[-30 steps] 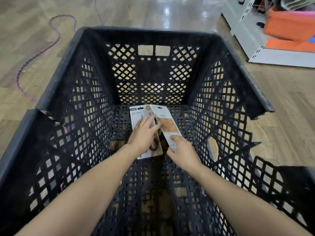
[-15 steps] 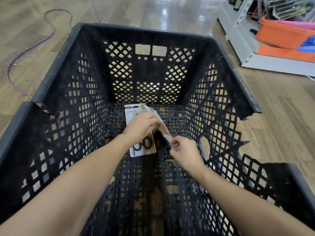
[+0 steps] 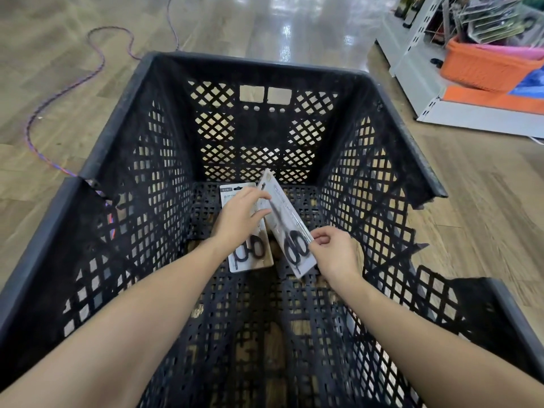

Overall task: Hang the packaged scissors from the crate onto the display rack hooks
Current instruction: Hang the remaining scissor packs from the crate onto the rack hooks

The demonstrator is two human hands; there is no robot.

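Lifting the packs out of the black crate (image 3: 412,148) is the step in hand. The right hand (image 3: 335,254) pinches the lower edge of one scissors pack (image 3: 282,222), which is tilted up near the middle of the frame. The left hand (image 3: 240,216) lies with relaxed, nearly straight fingers on the second scissors pack (image 3: 250,260), flat on the crate floor. I judge it best to keep the raised pack upright by its edge, so its hanging hole stays free. The left fingers should slide under the flat pack to take it. The display rack (image 3: 435,39) waits at the upper right of the frame.
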